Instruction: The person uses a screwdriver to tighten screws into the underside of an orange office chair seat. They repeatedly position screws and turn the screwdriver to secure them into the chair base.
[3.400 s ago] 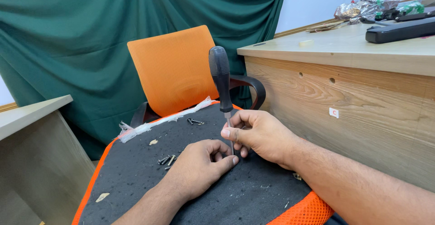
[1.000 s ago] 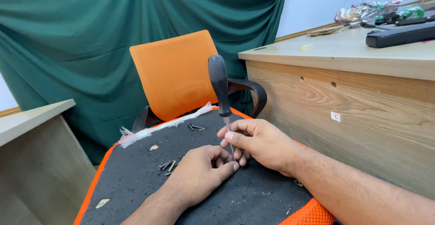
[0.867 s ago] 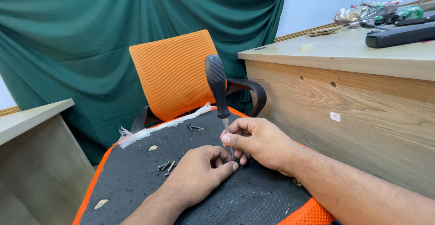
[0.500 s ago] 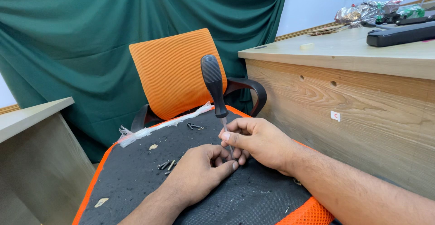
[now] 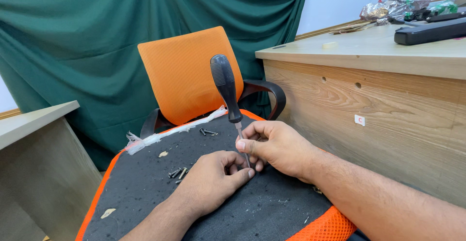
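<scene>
Green cloth is hanging behind one orange chair back (image 5: pixel 187 73), with a wooden desk (image 5: pixel 388 90) rising at right. On the near black seat cushion (image 5: pixel 145 192) two hands are working together: the right hand (image 5: pixel 279 146) is pinching the metal shaft of one screwdriver (image 5: pixel 228 97), while the left hand (image 5: pixel 211 180) is pressing flat beside its tip. One cluster of about four loose screws (image 5: pixel 177 173) is lying left of them; two more (image 5: pixel 208 132) are lying farther back. Compared with half a second ago, the black handle is leaning less to the left. Fingers are hiding the tip.
</scene>
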